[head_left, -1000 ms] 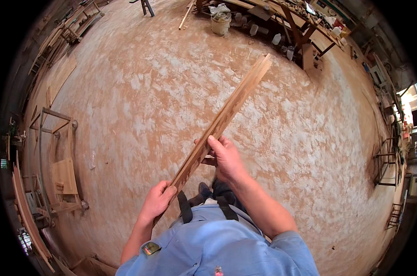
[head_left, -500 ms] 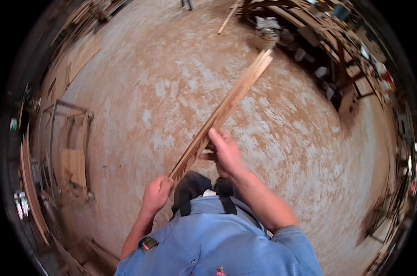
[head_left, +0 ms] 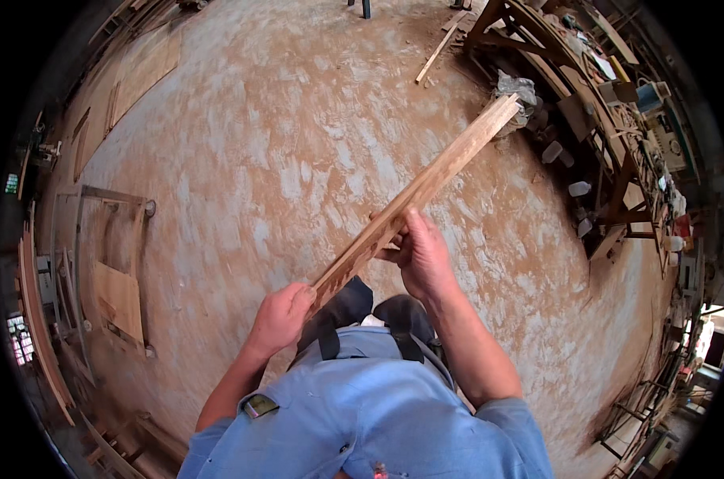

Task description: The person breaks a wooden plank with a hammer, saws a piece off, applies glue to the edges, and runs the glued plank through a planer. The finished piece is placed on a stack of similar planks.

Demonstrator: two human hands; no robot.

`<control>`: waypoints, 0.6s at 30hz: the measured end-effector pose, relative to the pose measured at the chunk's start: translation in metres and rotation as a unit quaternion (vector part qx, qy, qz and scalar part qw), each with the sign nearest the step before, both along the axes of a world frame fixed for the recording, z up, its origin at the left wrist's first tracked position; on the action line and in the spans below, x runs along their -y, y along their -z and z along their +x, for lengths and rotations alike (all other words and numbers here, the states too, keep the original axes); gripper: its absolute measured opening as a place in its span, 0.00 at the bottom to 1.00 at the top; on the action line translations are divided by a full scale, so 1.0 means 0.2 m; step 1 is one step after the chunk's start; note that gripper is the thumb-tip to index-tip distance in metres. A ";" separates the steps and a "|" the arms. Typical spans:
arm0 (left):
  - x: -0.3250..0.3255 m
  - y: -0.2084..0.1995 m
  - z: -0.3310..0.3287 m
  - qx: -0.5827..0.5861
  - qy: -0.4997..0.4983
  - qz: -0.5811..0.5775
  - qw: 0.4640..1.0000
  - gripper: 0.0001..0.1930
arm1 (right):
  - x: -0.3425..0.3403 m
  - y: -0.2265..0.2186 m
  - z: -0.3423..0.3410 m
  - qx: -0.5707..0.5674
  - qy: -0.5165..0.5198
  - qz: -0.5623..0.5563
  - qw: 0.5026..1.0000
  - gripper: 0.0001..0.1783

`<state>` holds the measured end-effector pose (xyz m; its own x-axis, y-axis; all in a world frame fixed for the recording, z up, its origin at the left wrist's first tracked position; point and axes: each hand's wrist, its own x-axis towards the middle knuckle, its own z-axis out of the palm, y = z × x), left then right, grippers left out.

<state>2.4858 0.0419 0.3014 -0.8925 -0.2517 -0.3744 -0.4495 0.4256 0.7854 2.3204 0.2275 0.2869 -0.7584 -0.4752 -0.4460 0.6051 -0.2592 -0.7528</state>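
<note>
A long, narrow bundle of wooden strips (head_left: 449,162) slants across in front of me, its far end up to the right. My left hand (head_left: 284,319) is closed round the near end, thumb along the edge. Farther up, near the middle, my right hand (head_left: 422,254) grips the strips from the right side, thumb on top and fingers underneath. Several thin layers show at the far end; I cannot tell whether they are joined.
At the far right is a cluttered wooden workbench (head_left: 565,60), with plastic containers (head_left: 553,152) beneath it. On the left stands a metal-framed cart (head_left: 78,239) with a wooden panel. Boards (head_left: 43,319) line the left edge. A loose stick (head_left: 437,54) lies on the dusty floor (head_left: 282,160).
The strips and my right hand have shifted right in the picture. The bench, cart and floor also sit differently, as my view has turned. Both hands keep their hold.
</note>
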 end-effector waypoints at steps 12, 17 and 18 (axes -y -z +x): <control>0.74 0.02 -1.00 0.076 0.038 0.120 0.989 0.24 | 0.86 0.09 -1.17 0.038 0.049 -0.041 0.997 0.19; 1.03 -0.15 -1.46 0.109 0.037 0.050 0.992 0.26 | 1.31 0.11 -1.63 0.129 0.071 -0.100 0.984 0.28; 1.08 -0.19 -1.53 0.118 0.033 0.030 0.992 0.26 | 1.39 0.08 -1.74 0.151 0.070 -0.119 0.979 0.30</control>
